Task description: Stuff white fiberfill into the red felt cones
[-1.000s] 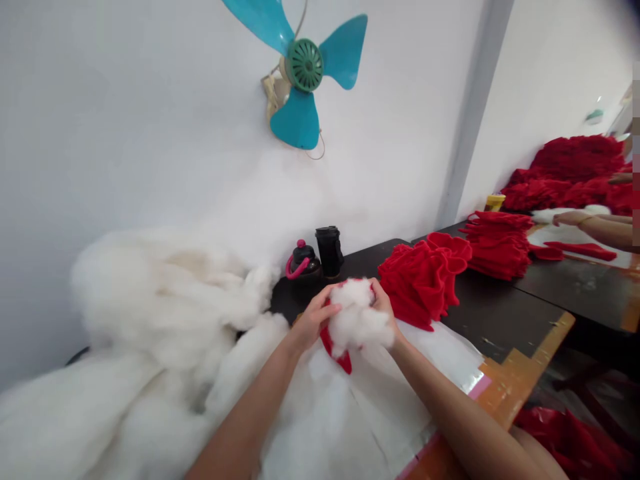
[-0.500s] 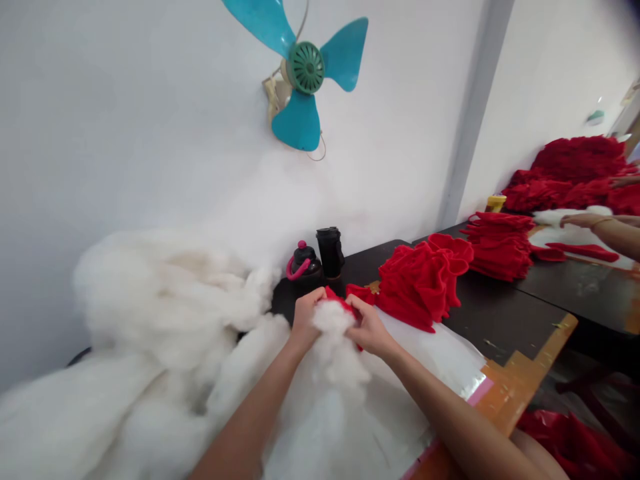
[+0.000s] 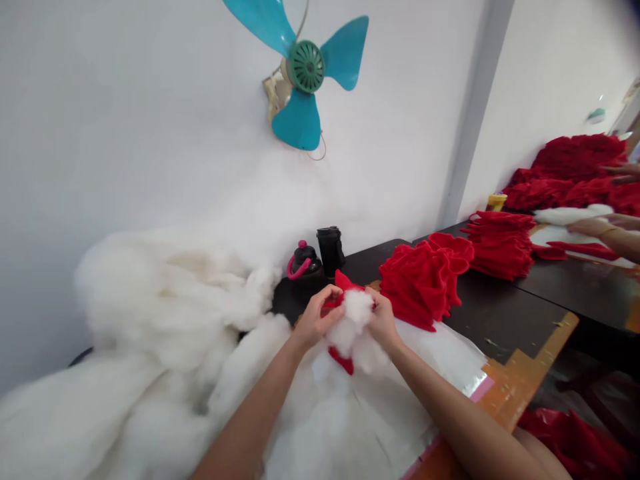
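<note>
My left hand (image 3: 317, 319) is closed on the edge of a red felt piece (image 3: 342, 361), its thumb against a tuft of white stuffing (image 3: 351, 321). On the other side, my right hand (image 3: 382, 320) grips the same tuft and the felt's edge; its fingertips are partly hidden behind the fluff. Red fabric shows above and below the white tuft. To the left of my hands a large heap of fluffy white stuffing (image 3: 170, 313) spreads up against the wall. Close beyond my right hand stands a pile of red felt pieces (image 3: 415, 283).
A black bottle with a pink handle (image 3: 305, 263) and a black cup (image 3: 330, 252) stand behind my hands. At right are another red stack (image 3: 500, 247), a co-worker's hands (image 3: 600, 230) and more red fabric (image 3: 575, 167). A blue-bladed fan (image 3: 306, 67) hangs on the wall.
The red felt piece has turned in my hands, so its red ends now show above and below the tuft. My right hand has shifted slightly right. A co-worker's hands have moved.
</note>
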`<action>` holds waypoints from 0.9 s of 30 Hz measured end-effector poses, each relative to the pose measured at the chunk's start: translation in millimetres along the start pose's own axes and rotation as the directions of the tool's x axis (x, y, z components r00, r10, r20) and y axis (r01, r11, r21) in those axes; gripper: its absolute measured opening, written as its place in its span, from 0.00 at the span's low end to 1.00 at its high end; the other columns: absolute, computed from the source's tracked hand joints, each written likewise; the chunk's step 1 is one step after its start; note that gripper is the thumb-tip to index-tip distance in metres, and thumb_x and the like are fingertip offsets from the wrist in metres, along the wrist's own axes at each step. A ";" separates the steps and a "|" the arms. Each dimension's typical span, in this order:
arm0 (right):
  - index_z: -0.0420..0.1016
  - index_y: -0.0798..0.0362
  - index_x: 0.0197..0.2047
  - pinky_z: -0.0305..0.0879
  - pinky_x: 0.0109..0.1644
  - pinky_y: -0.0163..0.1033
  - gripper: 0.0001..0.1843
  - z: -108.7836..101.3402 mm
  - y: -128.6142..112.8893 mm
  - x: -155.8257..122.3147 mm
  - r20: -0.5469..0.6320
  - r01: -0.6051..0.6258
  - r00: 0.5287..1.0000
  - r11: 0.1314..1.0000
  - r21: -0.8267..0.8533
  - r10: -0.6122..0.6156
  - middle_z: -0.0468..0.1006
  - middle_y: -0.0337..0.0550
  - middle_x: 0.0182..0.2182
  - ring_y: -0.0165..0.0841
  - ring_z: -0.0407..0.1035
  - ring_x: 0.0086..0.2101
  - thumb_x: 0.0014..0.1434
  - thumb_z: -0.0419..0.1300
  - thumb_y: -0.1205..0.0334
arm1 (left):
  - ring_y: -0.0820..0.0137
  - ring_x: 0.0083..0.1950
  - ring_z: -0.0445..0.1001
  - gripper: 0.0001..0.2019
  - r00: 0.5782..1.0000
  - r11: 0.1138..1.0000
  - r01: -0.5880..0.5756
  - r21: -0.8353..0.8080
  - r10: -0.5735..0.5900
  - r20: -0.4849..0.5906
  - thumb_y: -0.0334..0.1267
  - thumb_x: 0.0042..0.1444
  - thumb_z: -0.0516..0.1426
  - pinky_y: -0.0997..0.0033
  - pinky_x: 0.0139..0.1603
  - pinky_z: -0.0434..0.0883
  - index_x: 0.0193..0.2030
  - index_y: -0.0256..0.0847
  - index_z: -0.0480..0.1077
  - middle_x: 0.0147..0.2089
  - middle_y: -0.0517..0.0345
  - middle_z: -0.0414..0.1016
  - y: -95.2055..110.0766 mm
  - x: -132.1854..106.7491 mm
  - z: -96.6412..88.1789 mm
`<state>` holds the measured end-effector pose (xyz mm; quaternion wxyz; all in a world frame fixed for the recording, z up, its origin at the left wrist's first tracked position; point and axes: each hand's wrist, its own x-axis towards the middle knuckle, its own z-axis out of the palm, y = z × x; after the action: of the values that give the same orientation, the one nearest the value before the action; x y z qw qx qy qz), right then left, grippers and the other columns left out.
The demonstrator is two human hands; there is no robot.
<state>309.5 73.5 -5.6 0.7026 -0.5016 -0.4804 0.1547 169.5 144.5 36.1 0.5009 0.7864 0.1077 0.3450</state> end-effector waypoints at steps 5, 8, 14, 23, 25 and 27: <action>0.56 0.52 0.23 0.47 0.28 0.32 0.13 -4.6 -6.4 0.8 -0.020 0.012 1.000 0.999 -0.031 -0.013 0.56 0.32 0.22 0.26 0.51 0.25 0.44 0.61 0.66 | 0.74 0.30 0.61 0.09 0.994 0.989 0.110 0.102 -0.106 -0.036 0.31 0.44 0.59 0.76 0.29 0.56 0.28 0.39 0.60 0.29 0.63 0.63 -10.2 1.1 4.0; 0.58 0.51 0.26 0.50 0.29 0.33 0.10 -5.2 -11.1 3.1 0.200 -0.056 0.980 0.985 0.164 0.022 0.60 0.33 0.24 0.27 0.54 0.26 0.47 0.60 0.64 | 0.76 0.26 0.55 0.10 0.985 0.982 0.104 0.161 -0.078 -0.156 0.29 0.41 0.56 0.75 0.27 0.50 0.23 0.39 0.55 0.23 0.66 0.56 -18.6 1.9 1.7; 0.57 0.51 0.26 0.49 0.29 0.33 0.14 0.8 -9.1 3.9 0.291 -0.112 0.953 0.988 0.102 0.078 0.58 0.32 0.23 0.27 0.53 0.26 0.44 0.62 0.64 | 0.74 0.26 0.55 0.09 0.934 0.892 0.035 0.450 0.131 -0.331 0.27 0.42 0.52 0.72 0.28 0.50 0.21 0.39 0.52 0.22 0.64 0.55 -22.8 -3.7 5.4; 0.48 0.50 0.20 0.44 0.28 0.34 0.12 -2.4 4.7 2.1 -0.073 -0.015 0.997 0.998 -0.063 0.011 0.52 0.32 0.19 0.27 0.47 0.24 0.41 0.53 0.66 | 0.71 0.30 0.60 0.07 0.948 0.824 -0.265 0.501 0.317 -0.019 0.25 0.47 0.52 0.71 0.34 0.58 0.27 0.41 0.57 0.28 0.60 0.60 -12.5 -8.9 16.4; 0.48 0.49 0.22 0.44 0.28 0.35 0.13 -2.5 2.9 -0.9 -0.170 -0.035 0.985 0.996 -0.083 0.021 0.52 0.32 0.20 0.27 0.47 0.25 0.43 0.53 0.66 | 0.69 0.32 0.62 0.06 0.949 0.829 -0.285 0.481 0.315 0.020 0.26 0.48 0.52 0.70 0.36 0.61 0.29 0.41 0.59 0.29 0.59 0.62 -10.3 -11.7 19.2; 0.49 0.50 0.22 0.46 0.28 0.36 0.12 -3.3 1.1 -1.9 -0.233 -0.056 0.971 0.998 -0.042 0.045 0.53 0.32 0.20 0.28 0.48 0.25 0.44 0.54 0.67 | 0.68 0.37 0.65 0.07 0.956 0.859 -0.280 0.429 0.290 0.043 0.28 0.50 0.54 0.69 0.41 0.64 0.36 0.41 0.62 0.35 0.56 0.66 -7.0 -13.4 19.4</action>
<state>311.6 70.8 -7.6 0.7374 -0.5451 -0.3858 0.1013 173.5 127.1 19.3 0.2571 0.8806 0.0692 0.3919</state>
